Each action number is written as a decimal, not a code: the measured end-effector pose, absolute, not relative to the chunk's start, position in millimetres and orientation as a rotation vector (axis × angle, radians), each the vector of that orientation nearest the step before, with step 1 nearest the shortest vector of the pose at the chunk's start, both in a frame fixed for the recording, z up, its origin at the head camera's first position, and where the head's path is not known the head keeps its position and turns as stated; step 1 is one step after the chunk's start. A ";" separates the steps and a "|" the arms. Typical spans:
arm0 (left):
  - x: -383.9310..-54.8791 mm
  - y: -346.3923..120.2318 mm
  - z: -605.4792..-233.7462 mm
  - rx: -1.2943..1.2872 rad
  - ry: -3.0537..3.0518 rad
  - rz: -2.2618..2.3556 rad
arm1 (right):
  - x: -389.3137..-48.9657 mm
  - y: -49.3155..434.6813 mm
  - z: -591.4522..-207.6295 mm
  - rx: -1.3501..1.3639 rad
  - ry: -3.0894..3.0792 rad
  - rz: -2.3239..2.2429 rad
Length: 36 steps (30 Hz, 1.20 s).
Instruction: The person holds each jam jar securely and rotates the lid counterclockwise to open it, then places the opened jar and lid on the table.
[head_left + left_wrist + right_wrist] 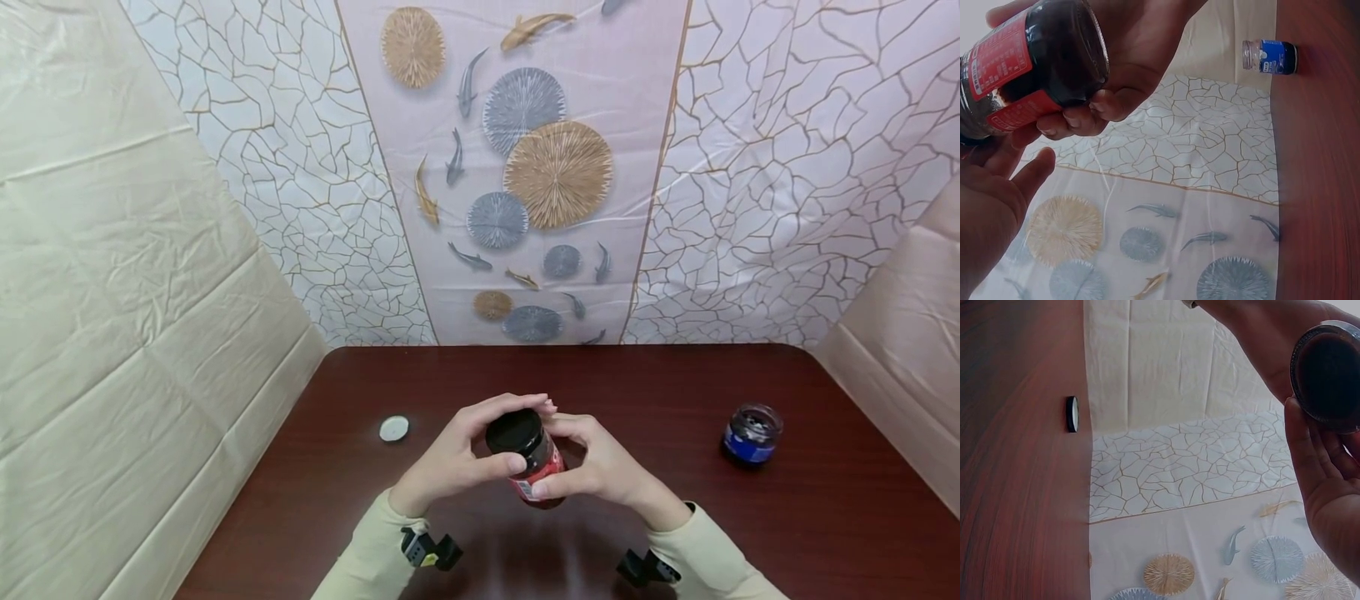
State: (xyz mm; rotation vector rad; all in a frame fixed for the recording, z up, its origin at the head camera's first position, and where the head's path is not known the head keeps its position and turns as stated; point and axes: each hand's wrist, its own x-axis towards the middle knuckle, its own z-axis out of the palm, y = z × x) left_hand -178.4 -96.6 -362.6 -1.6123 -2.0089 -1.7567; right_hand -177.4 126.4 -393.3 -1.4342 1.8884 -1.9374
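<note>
A glass jar of dark contents with a red label (553, 463) is held tilted over the table between both hands. Its black lid (512, 430) points up and to the left. My left hand (453, 457) curls around the lid end, thumb on the near side. The right hand (603, 463) grips the jar's body, its thumb across the label. In the left wrist view, right-hand fingers wrap under the dark glass (1079, 56) near the base. The right wrist view shows the jar's round dark base (1330, 378).
A loose lid (393, 428), pale inside up and dark-rimmed, lies on the brown table (315, 500) to the left. On the right stands a lidless glass jar with a blue label (752, 437). Patterned cloth (525, 333) hangs behind the table's far edge.
</note>
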 end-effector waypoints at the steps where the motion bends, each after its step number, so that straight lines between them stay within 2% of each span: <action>1: -178.2 -96.7 -362.5 -1.612 -2.013 -1.753 | -177.5 127.2 -393.3 -1.441 1.895 -1.937; 17: -178.6 -109.1 -360.0 -1.624 -2.090 -1.738 | -179.7 133.0 -387.7 -1.586 1.870 -1.920; 36: -176.1 -122.5 -357.0 -1.550 -2.160 -1.598 | -178.6 135.9 -385.0 -1.553 1.884 -1.904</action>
